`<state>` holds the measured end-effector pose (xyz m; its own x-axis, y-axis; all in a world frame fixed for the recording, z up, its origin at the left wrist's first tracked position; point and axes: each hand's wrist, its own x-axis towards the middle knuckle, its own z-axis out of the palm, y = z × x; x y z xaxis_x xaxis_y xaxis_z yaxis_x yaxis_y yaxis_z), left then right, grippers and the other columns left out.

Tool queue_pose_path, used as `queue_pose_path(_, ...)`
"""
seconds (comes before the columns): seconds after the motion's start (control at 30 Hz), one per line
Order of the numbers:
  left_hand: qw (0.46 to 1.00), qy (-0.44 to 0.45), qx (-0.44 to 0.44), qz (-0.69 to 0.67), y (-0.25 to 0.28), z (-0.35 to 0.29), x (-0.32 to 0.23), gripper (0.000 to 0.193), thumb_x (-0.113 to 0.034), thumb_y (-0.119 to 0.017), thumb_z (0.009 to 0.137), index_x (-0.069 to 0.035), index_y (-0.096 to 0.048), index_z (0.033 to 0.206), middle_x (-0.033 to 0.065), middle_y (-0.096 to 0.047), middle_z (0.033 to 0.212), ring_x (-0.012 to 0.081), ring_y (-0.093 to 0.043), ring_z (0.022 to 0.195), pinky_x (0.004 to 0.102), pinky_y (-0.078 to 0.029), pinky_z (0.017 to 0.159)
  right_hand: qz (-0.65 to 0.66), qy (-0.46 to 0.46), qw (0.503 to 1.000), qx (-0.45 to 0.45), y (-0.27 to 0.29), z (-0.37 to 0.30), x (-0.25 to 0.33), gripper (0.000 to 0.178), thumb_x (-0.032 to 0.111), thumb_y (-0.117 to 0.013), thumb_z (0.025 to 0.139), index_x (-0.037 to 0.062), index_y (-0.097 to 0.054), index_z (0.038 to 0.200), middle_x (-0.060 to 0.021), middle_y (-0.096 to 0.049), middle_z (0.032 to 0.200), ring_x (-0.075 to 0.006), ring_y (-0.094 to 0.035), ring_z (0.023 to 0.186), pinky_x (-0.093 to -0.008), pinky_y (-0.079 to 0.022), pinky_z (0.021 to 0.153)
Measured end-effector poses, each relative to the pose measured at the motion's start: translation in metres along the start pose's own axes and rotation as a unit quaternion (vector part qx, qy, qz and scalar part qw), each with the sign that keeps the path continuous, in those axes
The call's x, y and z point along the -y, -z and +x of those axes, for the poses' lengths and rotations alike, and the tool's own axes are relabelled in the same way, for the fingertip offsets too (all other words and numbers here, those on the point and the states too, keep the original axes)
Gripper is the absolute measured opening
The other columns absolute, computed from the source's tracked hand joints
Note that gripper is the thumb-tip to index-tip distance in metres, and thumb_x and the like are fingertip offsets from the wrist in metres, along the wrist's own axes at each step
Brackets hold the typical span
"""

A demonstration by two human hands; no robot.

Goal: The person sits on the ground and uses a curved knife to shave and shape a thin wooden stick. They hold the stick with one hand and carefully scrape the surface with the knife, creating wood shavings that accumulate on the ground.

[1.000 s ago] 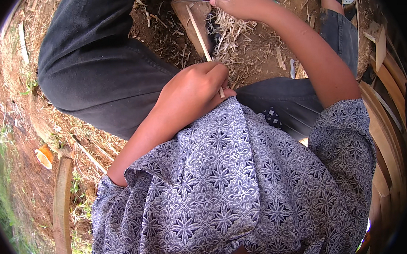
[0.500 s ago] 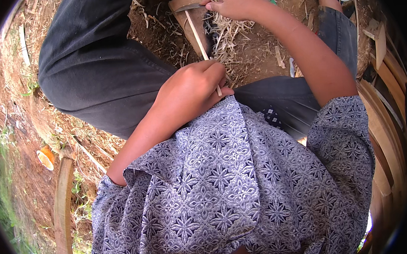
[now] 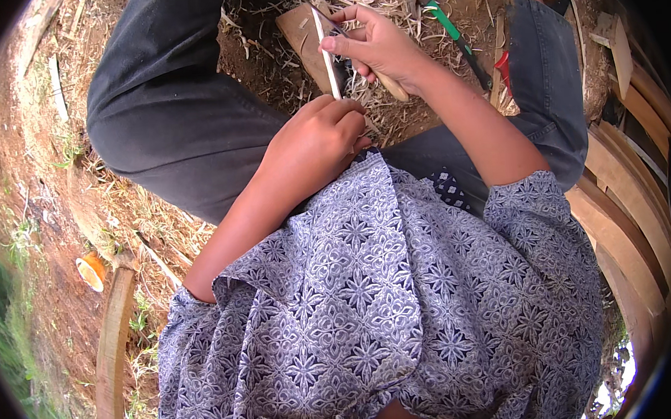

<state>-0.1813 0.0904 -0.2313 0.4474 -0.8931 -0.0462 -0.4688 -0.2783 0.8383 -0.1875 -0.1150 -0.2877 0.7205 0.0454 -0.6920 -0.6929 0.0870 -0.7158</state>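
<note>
A thin pale wooden stick (image 3: pixel 329 70) slants up and away from my left hand (image 3: pixel 317 134), whose closed fingers hold its near end by the front of my shirt. My right hand (image 3: pixel 376 49) is closed round a knife (image 3: pixel 391 85). Its light wooden handle sticks out below my fingers, and the dark blade points up and left toward the stick's far end. My right thumb lies against the stick. Beneath the stick's far part is a flat brown wooden board (image 3: pixel 296 37) on the ground. The left fingertips are partly hidden.
A hammer (image 3: pixel 447 24) with a green and black handle lies right of my right hand, near a red object (image 3: pixel 503 69). Shavings (image 3: pixel 391 121) litter the soil between my bent legs. Curved planks (image 3: pixel 620 223) stack at the right; an orange object (image 3: pixel 91 271) and a plank (image 3: pixel 114 353) lie left.
My right hand has drawn back toward me along the stick, and the knife has turned so its handle shows. The stick stands more upright in view. The hammer has come into sight.
</note>
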Motion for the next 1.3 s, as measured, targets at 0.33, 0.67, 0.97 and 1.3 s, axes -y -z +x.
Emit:
queue_pose_path(0.33,0.979,-0.069,0.014,0.189,0.016,0.008,-0.008,0.041,-0.005,-0.074,0.077,-0.008,-0.067,0.117,0.0104,-0.064,0.128,0.0290,-0.066,0.106,0.0390,-0.056,0.089,0.152,0.162,0.974,-0.047,-0.012,-0.014,0.026,0.057,0.017,-0.081,0.091,0.0038,-0.048,0.136,-0.0102,-0.076,0.104,-0.0004,-0.050,0.056,-0.0164,-0.043,0.047)
queue_pose_path(0.67,0.922,0.149,-0.298,-0.196,0.110,0.020,0.002,0.043,-0.015,-0.069,0.101,0.000,-0.059,0.139,0.0052,-0.070,0.112,0.0062,-0.063,0.082,0.0216,-0.055,0.070,-0.044,0.208,0.977,0.000,0.004,-0.039,0.062,0.059,0.018,-0.083,0.088,0.0067,-0.051,0.138,-0.0038,-0.073,0.093,-0.0023,-0.051,0.057,-0.0191,-0.041,0.050)
queue_pose_path(0.97,0.940,0.149,-0.223,-0.210,0.124,0.013,0.010,0.029,-0.013,-0.070,0.100,-0.001,-0.069,0.126,0.0024,-0.073,0.107,0.0049,-0.064,0.083,0.0202,-0.053,0.070,-0.045,0.204,0.975,0.080,-0.007,-0.046,0.059,0.054,0.017,-0.079,0.091,0.0076,-0.051,0.136,-0.0081,-0.074,0.095,-0.0034,-0.051,0.055,-0.0195,-0.040,0.048)
queue_pose_path(1.3,0.942,0.163,-0.211,-0.201,0.124,0.000,0.019,0.017,-0.008,-0.070,0.099,0.001,-0.068,0.113,0.0065,-0.072,0.103,0.0112,-0.068,0.085,0.0239,-0.056,0.073,-0.035,0.196,0.973,0.114,-0.009,-0.035,0.060,0.052,0.019,-0.077,0.091,0.0020,-0.054,0.134,-0.0083,-0.071,0.090,-0.0072,-0.054,0.057,-0.0247,-0.045,0.051)
